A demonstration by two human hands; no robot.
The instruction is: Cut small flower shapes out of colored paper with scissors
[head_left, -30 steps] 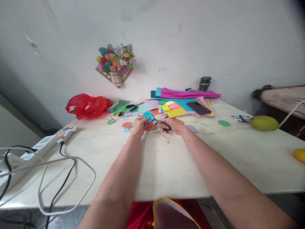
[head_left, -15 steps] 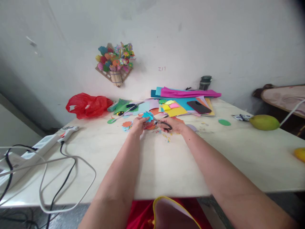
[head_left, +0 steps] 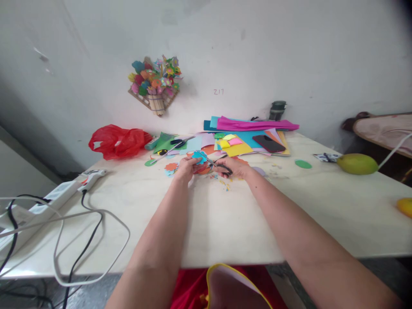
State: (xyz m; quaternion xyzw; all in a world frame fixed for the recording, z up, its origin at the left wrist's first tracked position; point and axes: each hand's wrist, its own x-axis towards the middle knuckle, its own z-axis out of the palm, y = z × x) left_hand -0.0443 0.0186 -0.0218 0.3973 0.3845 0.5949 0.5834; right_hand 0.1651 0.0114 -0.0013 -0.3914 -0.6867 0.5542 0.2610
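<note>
- Barely anything moved since the earlier frame: view shifted a touch, hands and cutting spot about the same.
- Left hand (head_left: pixel 186 166): fingers closed, pinching the blue scalloped paper flower (head_left: pixel 199 158) by its near edge.
- Right hand (head_left: pixel 234 167): curled around the black-handled metal scissors (head_left: pixel 228 171), blades at the flower; exact blade gap too small to tell.
- Flower is held up over the middle of the pale marble-look table (head_left: pixel 225 227), above other cut paper.
- Done, by the look of it: an orange paper flower (head_left: pixel 171 166) on a small pile beside the left hand; tiny coloured paper scraps (head_left: pixel 227 187) below the scissors. The blue one looks mostly shaped.
- Left, probably: its last edge trimming. Plain green paper circle (head_left: pixel 303 164) and lilac paper circle (head_left: pixel 259 171) show no petals; count under the hands can't be told.
- Around: spare black-handled scissors (head_left: pixel 177 142), yellow paper sheet (head_left: pixel 240 149) among others, dark phone (head_left: pixel 269 143) on the sheets, crumpled red plastic bag (head_left: pixel 119 143), yellow-green fruit (head_left: pixel 358 164).
- In the way: loose cut paper crowds under the hands; white looped cable (head_left: pixel 129 231) lies well apart, nothing blocks the blades.
</note>
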